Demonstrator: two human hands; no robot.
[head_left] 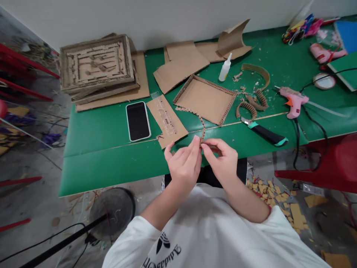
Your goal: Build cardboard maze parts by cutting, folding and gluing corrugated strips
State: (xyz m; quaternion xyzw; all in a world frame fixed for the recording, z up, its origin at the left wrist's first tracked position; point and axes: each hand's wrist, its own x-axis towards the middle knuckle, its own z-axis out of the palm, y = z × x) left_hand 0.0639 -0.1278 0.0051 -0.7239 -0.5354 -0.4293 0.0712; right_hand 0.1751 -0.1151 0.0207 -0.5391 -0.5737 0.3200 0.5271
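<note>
A narrow corrugated cardboard strip (203, 126) curves down from the near left corner of a shallow cardboard tray (206, 97). Its lower end is pinched between the fingertips of my left hand (184, 163) and my right hand (221, 158), at the table's near edge. Corrugated edging lines several sides of the tray. Left of the strip, a clear plastic ruler (165, 115) lies on a small cardboard piece (178, 128). To the right rests a utility knife (266, 133) with a black and teal handle, beside curled corrugated strips (247, 108).
A phone (138, 121) lies left on the green table (95, 156). Behind are stacked cardboard panels (97, 65), loose cardboard sheets (181, 65) and a white glue bottle (225, 69). A pink glue gun (294, 100) with a black cord sits right. Scraps (267, 191) litter the floor.
</note>
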